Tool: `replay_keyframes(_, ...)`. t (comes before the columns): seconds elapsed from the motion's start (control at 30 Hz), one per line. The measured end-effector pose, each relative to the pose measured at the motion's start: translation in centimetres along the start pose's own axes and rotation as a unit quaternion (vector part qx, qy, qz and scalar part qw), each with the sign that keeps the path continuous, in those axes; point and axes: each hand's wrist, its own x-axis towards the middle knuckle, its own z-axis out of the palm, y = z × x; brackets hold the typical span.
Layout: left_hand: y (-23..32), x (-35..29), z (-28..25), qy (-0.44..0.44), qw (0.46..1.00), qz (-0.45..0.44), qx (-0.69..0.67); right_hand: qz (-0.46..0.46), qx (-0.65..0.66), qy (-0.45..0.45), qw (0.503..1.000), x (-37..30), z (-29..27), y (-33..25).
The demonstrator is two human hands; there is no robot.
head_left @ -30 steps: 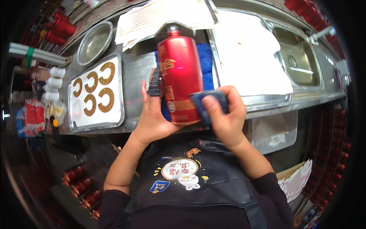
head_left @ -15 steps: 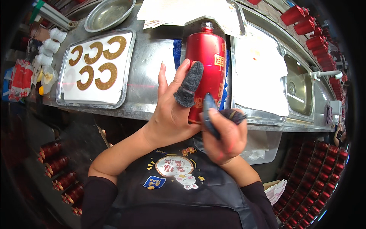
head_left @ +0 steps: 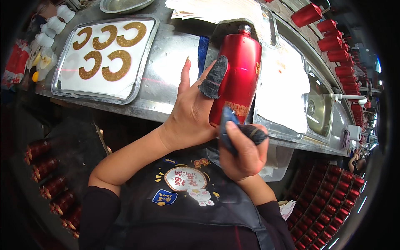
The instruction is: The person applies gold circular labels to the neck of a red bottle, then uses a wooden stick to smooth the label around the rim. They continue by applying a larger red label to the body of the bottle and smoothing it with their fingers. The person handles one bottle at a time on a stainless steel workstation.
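A glossy red bottle [head_left: 241,62] with gold print and a bare threaded neck lies in a dark metal holder [head_left: 223,35], its neck pointing away from me. My left hand [head_left: 189,106] holds the bottle by its left side and base, two fingers extended; one finger wears a grey knit cover [head_left: 214,78]. My right hand [head_left: 246,152] grips a dark blue-grey flat scraper-like piece [head_left: 227,129], its tip at the gold print [head_left: 236,108] near the base. A dark knit cover also sits on a right finger. Blur hides the piece's exact kind.
On the left, a metal tray [head_left: 146,54] carries several gold C-shaped stickers [head_left: 104,37] on white sheet. At right are another tray with white sheets [head_left: 281,87] and a sink [head_left: 321,108]. Papers [head_left: 216,10] lie behind. Racks of red bottles [head_left: 325,200] stand below.
The view has shifted and tilted, so the bottle now leans rightward in it. The bottle's gold side print has moved to its right edge. Both hands keep their grips.
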Motion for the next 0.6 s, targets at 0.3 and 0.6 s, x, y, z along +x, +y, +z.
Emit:
replay_keyframes(0.3,-0.7,-0.1,0.4,0.018,1.000,0.005,-0.013,-0.057,-0.097,-0.068,0.991,2.2,-0.6,0.2)
replay_keyframes(0.6,-1.1,-0.6,0.8,0.032,0.998,0.001,-0.053,-0.186,-0.085,-0.141,0.969,3.3,-1.1,0.3)
